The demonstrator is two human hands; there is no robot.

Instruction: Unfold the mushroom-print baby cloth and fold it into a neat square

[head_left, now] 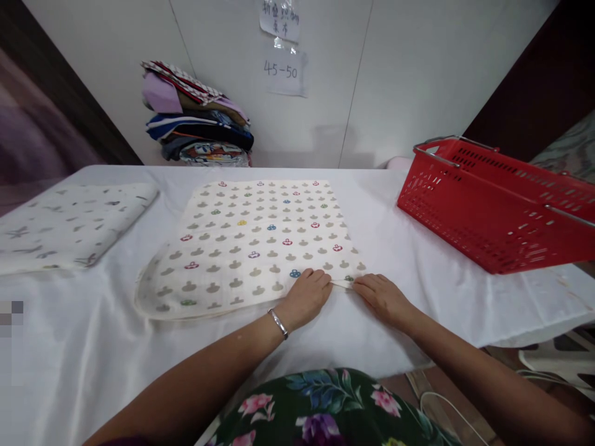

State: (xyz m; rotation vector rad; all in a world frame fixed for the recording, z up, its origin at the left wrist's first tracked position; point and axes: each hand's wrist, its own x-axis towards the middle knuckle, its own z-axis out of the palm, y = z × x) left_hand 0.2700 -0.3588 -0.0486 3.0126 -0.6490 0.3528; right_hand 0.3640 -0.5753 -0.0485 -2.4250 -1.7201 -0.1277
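A cream cloth (260, 241) printed with grey and coloured mushrooms lies folded in layers on the white-covered table (395, 322). My left hand (309, 294) is closed on its near edge, right of the middle, with a silver bracelet at the wrist. At the near right corner my right hand (383, 297) pinches the same cloth. A short stretch of the edge shows between the two hands. The fingertips of both hands are partly hidden. The cloth's near left corner is rounded and its layers sit slightly apart.
Another folded pale cloth (74, 226) lies at the left. A red plastic basket (502, 210) with metal handles stands at the right. Behind the table's far edge rises a stack of folded fabrics (199, 121). Paper signs (286, 71) hang on the wall.
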